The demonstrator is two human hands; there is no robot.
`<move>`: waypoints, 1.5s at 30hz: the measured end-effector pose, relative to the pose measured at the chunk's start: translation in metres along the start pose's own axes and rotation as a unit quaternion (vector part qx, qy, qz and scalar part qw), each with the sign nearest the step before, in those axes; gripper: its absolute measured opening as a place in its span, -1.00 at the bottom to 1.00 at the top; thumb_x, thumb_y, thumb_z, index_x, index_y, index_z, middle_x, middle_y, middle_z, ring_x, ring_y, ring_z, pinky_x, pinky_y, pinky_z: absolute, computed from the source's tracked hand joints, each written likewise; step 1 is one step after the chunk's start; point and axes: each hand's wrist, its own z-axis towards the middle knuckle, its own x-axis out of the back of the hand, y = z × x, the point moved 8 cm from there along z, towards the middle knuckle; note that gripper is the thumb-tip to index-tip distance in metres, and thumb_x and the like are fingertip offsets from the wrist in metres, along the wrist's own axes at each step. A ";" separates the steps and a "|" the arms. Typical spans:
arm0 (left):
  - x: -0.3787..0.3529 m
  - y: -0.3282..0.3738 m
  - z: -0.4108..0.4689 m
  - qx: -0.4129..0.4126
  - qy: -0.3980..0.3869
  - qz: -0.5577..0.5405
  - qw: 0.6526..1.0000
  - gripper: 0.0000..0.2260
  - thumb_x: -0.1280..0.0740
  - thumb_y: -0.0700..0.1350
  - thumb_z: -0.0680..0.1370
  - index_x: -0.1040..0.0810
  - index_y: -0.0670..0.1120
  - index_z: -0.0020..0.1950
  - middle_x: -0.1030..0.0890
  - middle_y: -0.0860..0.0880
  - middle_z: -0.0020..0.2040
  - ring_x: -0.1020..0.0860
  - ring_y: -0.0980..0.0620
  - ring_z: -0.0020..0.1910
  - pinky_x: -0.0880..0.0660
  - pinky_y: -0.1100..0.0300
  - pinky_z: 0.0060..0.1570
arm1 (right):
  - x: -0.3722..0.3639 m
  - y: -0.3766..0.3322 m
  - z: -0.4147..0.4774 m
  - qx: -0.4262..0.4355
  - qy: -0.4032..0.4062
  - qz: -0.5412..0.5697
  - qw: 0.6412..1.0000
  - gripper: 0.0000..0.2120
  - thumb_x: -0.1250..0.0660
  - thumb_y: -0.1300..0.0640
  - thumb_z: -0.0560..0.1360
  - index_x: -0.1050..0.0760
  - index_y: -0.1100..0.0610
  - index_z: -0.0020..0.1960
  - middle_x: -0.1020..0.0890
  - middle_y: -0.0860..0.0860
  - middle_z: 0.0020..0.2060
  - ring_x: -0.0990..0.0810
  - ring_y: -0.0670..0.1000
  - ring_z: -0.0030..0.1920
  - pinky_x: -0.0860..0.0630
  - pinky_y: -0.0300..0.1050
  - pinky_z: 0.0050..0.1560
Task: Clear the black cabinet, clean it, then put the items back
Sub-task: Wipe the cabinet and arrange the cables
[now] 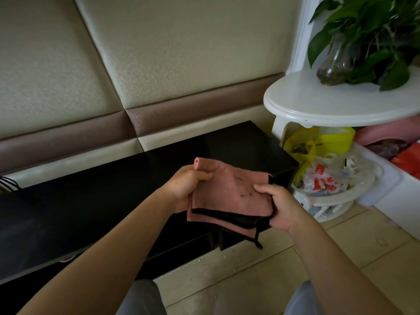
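Note:
A low black cabinet (95, 201) runs along the padded wall, its glossy top bare. Above its right end I hold a folded pink cloth (227, 192) with black trim and dark dirt specks on it. My left hand (185, 186) grips the cloth's left edge, thumb on top. On the cloth's right edge my right hand (280, 206) pinches it, fingers curled underneath. The cloth hangs in the air, clear of the cabinet top.
A white round stand (318, 105) at the right carries a green plant in a glass vase (336, 62); its lower shelf holds plastic bags (322, 178). A striped item (8, 184) lies at the cabinet's far left. Beige tiled floor (250, 280) lies in front.

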 end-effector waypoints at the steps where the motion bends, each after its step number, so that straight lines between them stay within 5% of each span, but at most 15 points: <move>1: 0.006 -0.003 0.008 0.003 0.022 0.019 1.000 -0.78 -0.25 -0.26 0.62 -0.64 -0.13 0.19 -0.70 -0.16 0.10 -0.68 -0.15 0.08 -0.57 -0.12 0.19 | 0.003 -0.010 0.006 0.028 0.037 -0.063 0.997 -0.72 -0.41 0.22 0.49 -0.63 0.13 0.20 -0.73 0.15 0.02 -0.69 0.19 0.06 -0.59 0.13 0.16; 5: 0.020 -0.009 0.036 0.003 0.098 0.080 0.992 -0.78 -0.26 -0.30 0.61 -0.61 -0.10 0.17 -0.66 -0.13 0.13 -0.65 -0.11 0.09 -0.57 -0.12 0.20 | -0.001 -0.052 0.028 0.119 0.111 -0.198 0.967 -0.80 -0.41 0.26 0.54 -0.64 0.09 0.14 -0.74 0.05 -0.08 -0.72 0.08 -0.06 -0.65 -0.01 -0.06; 8: 0.031 -0.004 0.055 -0.021 0.172 0.141 0.975 -0.78 -0.35 -0.27 0.57 -0.54 -0.03 0.16 -0.60 -0.08 0.14 -0.61 -0.05 0.04 -0.60 -0.06 0.11 | -0.004 -0.074 0.045 0.159 0.144 -0.262 0.941 -0.80 -0.42 0.21 0.56 -0.62 0.10 0.18 -0.70 0.02 -0.03 -0.68 0.05 -0.01 -0.63 0.01 0.06; 10: 0.035 0.001 0.058 -0.037 0.222 0.213 0.951 -0.59 -0.38 -0.26 0.55 -0.42 -0.04 0.37 -0.53 -0.07 0.24 -0.58 0.02 0.03 -0.59 0.10 -0.02 | -0.008 -0.087 0.050 0.200 0.172 -0.316 0.911 -0.87 -0.38 0.17 0.58 -0.58 0.07 0.13 -0.64 -0.03 -0.01 -0.64 0.06 0.07 -0.55 -0.07 0.06; 12: 0.025 0.005 0.057 -0.055 0.226 0.340 0.911 -0.42 -0.35 -0.25 0.56 -0.24 -0.06 0.55 -0.39 -0.09 0.43 -0.50 -0.02 0.27 -0.53 0.09 0.19 | -0.012 -0.093 0.051 0.223 0.221 -0.435 0.844 -0.78 -0.31 0.14 0.63 -0.52 0.10 0.27 -0.56 0.03 0.12 -0.56 0.11 0.21 -0.48 -0.08 0.08; 15: -0.013 -0.003 0.059 -0.144 0.141 0.523 0.828 -0.42 -0.37 -0.09 0.57 -0.24 -0.06 0.56 -0.28 -0.07 0.53 -0.29 -0.06 0.50 -0.26 -0.02 0.47 | -0.033 -0.088 0.047 0.275 0.251 -0.621 0.689 -0.62 -0.23 0.11 0.65 -0.38 0.15 0.45 -0.42 0.14 0.38 -0.40 0.16 0.39 -0.43 -0.02 0.30; 20: -0.038 -0.025 0.089 -0.205 0.080 0.653 0.725 -0.25 -0.31 0.18 0.57 -0.06 -0.08 0.62 -0.09 -0.11 0.63 -0.01 -0.10 0.61 0.04 -0.10 0.58 | -0.061 -0.047 0.074 0.283 0.095 -0.753 0.586 -0.51 0.06 -0.15 0.69 -0.14 -0.06 0.59 -0.17 0.03 0.60 -0.07 0.13 0.60 -0.02 0.18 0.58; 23: -0.039 -0.036 0.102 -0.185 0.069 0.684 0.702 -0.25 -0.17 0.22 0.63 0.09 -0.10 0.64 0.07 -0.11 0.65 0.12 -0.11 0.62 0.16 -0.08 0.58 | -0.057 -0.029 0.082 0.252 0.070 -0.806 0.531 -0.46 0.06 -0.25 0.65 0.00 -0.19 0.60 -0.09 -0.02 0.61 0.03 0.12 0.62 0.04 0.29 0.56; 35: -0.026 -0.022 0.149 -0.153 0.051 0.679 0.716 -0.42 0.11 0.11 0.68 0.18 -0.09 0.63 0.20 -0.07 0.64 0.24 -0.03 0.61 0.27 -0.01 0.56 | -0.058 -0.053 0.131 0.187 0.056 -0.812 0.550 -0.46 0.21 -0.26 0.66 0.17 -0.23 0.62 0.10 -0.08 0.64 0.20 0.07 0.62 0.16 0.27 0.57; 45: -0.002 0.022 0.231 -0.157 0.077 0.670 0.721 -0.41 0.09 0.11 0.66 0.13 -0.10 0.64 0.15 -0.07 0.65 0.19 -0.02 0.62 0.20 -0.02 0.58 | -0.073 -0.099 0.222 0.179 0.074 -0.809 0.555 -0.47 0.22 -0.25 0.66 0.20 -0.27 0.60 0.11 -0.11 0.64 0.19 0.06 0.62 0.18 0.26 0.56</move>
